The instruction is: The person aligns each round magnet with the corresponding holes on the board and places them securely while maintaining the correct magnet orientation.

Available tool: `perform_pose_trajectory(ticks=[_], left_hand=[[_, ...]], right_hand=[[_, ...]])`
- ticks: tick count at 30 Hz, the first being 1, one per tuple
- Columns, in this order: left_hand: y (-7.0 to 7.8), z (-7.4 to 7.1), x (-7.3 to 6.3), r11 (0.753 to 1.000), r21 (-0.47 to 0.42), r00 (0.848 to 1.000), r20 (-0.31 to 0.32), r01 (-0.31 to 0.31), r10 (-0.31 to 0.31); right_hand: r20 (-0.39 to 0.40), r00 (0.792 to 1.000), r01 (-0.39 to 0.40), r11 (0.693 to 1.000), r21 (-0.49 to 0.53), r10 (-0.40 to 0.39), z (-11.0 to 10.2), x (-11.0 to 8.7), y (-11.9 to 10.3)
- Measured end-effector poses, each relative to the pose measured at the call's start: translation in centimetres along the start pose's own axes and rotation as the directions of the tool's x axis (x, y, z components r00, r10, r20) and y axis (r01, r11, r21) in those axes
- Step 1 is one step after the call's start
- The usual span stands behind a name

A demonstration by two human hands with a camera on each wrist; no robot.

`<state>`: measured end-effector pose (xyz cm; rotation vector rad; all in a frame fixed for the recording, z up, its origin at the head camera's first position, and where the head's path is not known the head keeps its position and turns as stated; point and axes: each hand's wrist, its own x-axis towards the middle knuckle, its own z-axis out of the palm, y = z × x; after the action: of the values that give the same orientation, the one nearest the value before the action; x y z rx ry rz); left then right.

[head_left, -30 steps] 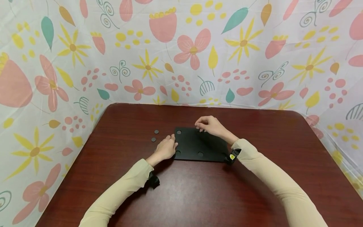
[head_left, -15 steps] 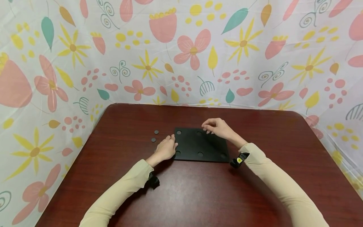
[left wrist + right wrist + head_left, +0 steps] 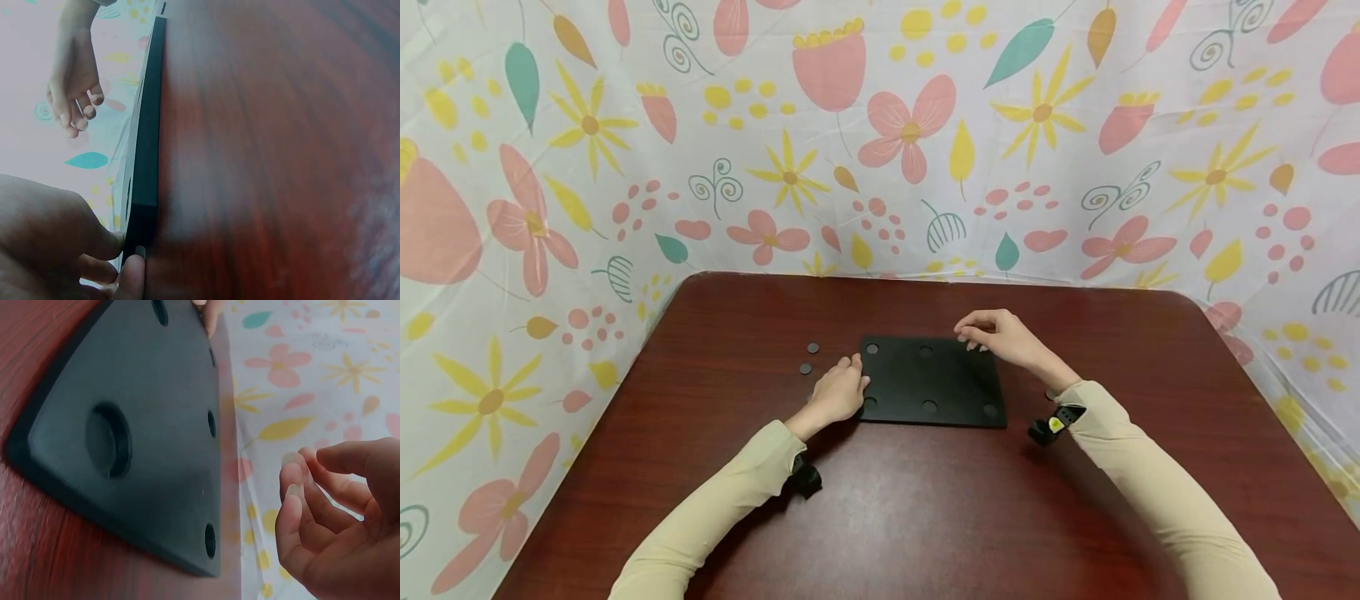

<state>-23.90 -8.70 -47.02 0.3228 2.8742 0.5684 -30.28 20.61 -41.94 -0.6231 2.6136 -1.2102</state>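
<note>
A flat black board [image 3: 936, 379] with several round recesses lies on the table. My left hand [image 3: 838, 390] grips its left edge; in the left wrist view, the fingertips [image 3: 132, 275] press against the board's near corner. Above the board's far right corner my right hand [image 3: 1000, 335] hovers with loosely curled fingers. In the right wrist view nothing shows between those fingers [image 3: 290, 519]. One round recess [image 3: 107, 439] looks empty there. To the left lie small grey discs [image 3: 813, 348], one partly hidden by my left hand.
The reddish-brown wooden table [image 3: 880, 517] carries everything. Another small disc [image 3: 1049, 394] lies right of the board, partly behind my right wrist. A flowered cloth [image 3: 880, 167] hangs along the table's back and left sides.
My right hand has moved right across the board's far side, from the middle recess toward the right corner. That middle recess now shows. My left hand stays at the left edge.
</note>
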Motion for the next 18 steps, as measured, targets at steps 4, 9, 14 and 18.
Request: perform_pose_trajectory(ticks=[4,9,14,18], left_hand=[[0.0,0.1,0.0,1.000,0.004,1.000,0.001,0.005,-0.005],[0.0,0.1,0.0,1.000,-0.001,1.000,0.005,0.004,-0.004],[0.0,0.1,-0.2,1.000,-0.002,1.000,0.002,-0.007,0.007],[0.0,0.0,-0.2,1.000,-0.005,1.000,-0.002,-0.011,0.011]], right_hand=[[-0.009,1.000,-0.007,1.000,0.025,0.008,-0.5,-0.5,0.5],[-0.017,1.000,-0.020,0.999,0.045,0.021,-0.9,-1.1,1.2],[-0.026,0.999,-0.032,0.998,0.059,0.034,-1.5,-1.6,1.8],[-0.029,0.999,-0.027,0.998,0.055,0.029,-1.9,-1.9,2.2]])
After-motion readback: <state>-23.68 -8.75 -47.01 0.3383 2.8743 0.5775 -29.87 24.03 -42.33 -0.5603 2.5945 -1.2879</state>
